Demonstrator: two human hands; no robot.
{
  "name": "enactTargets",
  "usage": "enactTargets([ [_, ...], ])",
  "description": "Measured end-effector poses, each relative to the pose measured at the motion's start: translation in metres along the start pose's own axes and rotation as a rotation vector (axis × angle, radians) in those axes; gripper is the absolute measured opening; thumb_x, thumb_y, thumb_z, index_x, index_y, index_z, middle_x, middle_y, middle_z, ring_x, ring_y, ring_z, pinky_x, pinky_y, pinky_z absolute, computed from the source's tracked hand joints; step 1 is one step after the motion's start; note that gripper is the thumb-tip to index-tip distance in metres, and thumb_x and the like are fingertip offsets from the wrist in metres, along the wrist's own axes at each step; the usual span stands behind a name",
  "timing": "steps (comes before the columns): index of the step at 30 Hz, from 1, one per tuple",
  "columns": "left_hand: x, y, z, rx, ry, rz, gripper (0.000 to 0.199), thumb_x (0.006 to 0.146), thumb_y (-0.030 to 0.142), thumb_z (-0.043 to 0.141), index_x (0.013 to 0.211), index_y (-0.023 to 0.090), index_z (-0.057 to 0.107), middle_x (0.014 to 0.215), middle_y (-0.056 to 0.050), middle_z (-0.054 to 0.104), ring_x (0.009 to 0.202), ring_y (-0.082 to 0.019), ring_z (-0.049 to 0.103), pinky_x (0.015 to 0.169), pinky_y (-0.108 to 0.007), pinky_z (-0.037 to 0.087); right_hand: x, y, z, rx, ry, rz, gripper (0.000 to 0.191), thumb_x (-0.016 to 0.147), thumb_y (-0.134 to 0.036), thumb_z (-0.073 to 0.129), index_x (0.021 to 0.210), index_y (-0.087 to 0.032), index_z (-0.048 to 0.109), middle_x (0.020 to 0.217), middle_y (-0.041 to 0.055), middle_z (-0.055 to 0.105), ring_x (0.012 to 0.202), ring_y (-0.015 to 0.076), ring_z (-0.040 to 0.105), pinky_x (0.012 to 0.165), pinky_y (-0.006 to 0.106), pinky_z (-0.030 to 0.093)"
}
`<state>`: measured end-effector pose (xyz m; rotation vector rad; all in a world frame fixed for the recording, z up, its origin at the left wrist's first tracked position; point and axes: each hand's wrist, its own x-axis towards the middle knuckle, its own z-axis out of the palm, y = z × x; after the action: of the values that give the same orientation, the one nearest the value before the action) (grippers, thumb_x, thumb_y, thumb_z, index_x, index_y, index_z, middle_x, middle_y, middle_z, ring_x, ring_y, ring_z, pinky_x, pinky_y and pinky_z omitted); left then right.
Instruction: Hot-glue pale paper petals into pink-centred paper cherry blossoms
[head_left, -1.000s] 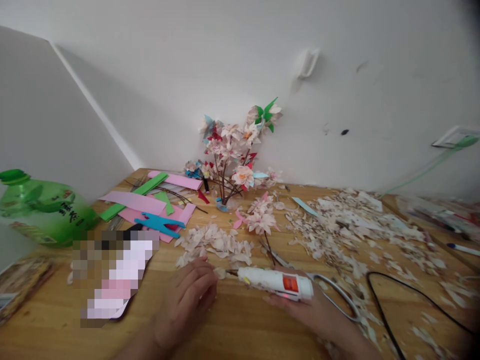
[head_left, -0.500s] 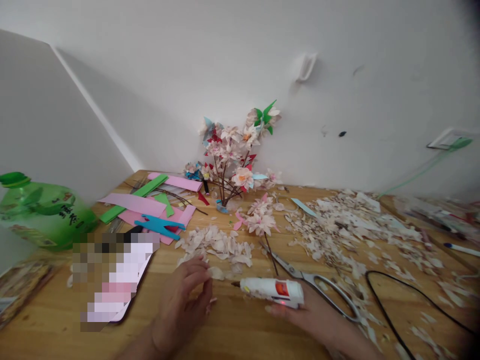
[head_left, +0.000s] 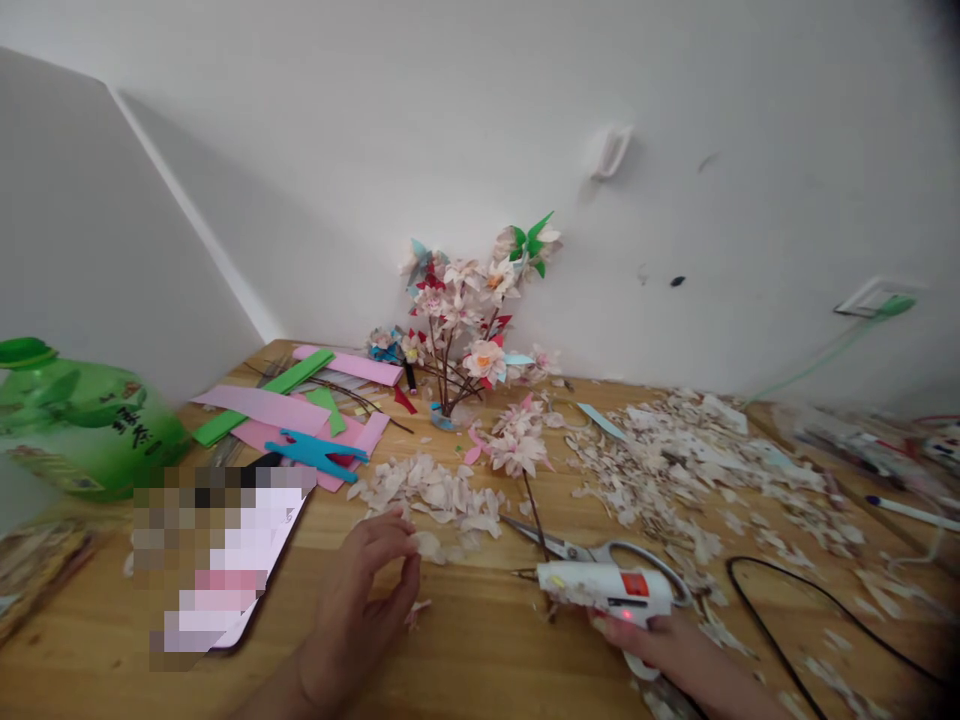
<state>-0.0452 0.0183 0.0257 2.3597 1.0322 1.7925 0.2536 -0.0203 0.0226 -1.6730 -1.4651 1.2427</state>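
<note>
Now the right hand (head_left: 645,640) grips a glue gun (head_left: 600,585) beside the paper petals (head_left: 427,495); the half-closed left hand (head_left: 360,600) sits just below them.

The left hand (head_left: 360,595) and the right hand (head_left: 645,640) are held well apart, low in the view.
The left hand is kept loosely curved, with its fingers (head_left: 394,535) bent inward and the left wrist (head_left: 307,680) lowered; the right hand is closed in a grip, with its fingertips (head_left: 611,625) curled upward, and the right forearm (head_left: 724,680) is extended in from the lower right.
</note>
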Motion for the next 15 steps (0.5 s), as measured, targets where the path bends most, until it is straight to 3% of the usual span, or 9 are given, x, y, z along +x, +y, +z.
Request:
enactTargets([
  [7, 0.0, 0.001, 0.0, -0.002, 0.014, -0.006, 0.029, 0.07, -0.002, 0.055, 0.091, 0.018, 0.05, 0.083, -0.003, 0.06, 0.083, -0.014, 0.061, 0.079, -0.03, 0.053, 0.017, 0.004, -0.001, -0.007, -0.024, -0.028, 0.035, 0.058, -0.054, 0.068, 0.075, -0.023, 0.072, 0.081, 0.0052, 0.074, 0.092, 0.0291, 0.063, 0.086, 0.039, 0.048],
  [12, 0.0, -0.001, 0.0, 0.008, 0.007, -0.006, 0.029, 0.071, 0.0, 0.055, 0.092, 0.019, 0.05, 0.083, -0.002, 0.061, 0.081, -0.015, 0.062, 0.075, -0.031, 0.054, 0.039, 0.001, -0.02, -0.058, -0.105, -0.191, 0.051, 0.061, -0.056, 0.065, 0.099, -0.021, 0.067, 0.099, 0.0079, 0.07, 0.094, 0.0294, 0.062, 0.086, 0.042, 0.047],
  [15, 0.0, -0.003, -0.001, 0.024, 0.014, -0.025, 0.027, 0.072, 0.002, 0.054, 0.091, 0.02, 0.05, 0.081, -0.002, 0.062, 0.079, -0.016, 0.063, 0.073, -0.032, 0.054, 0.05, -0.004, -0.033, -0.09, -0.148, -0.248, 0.05, 0.065, -0.053, 0.065, 0.102, -0.021, 0.065, 0.104, 0.0091, 0.068, 0.098, 0.0291, 0.06, 0.089, 0.041, 0.044],
])
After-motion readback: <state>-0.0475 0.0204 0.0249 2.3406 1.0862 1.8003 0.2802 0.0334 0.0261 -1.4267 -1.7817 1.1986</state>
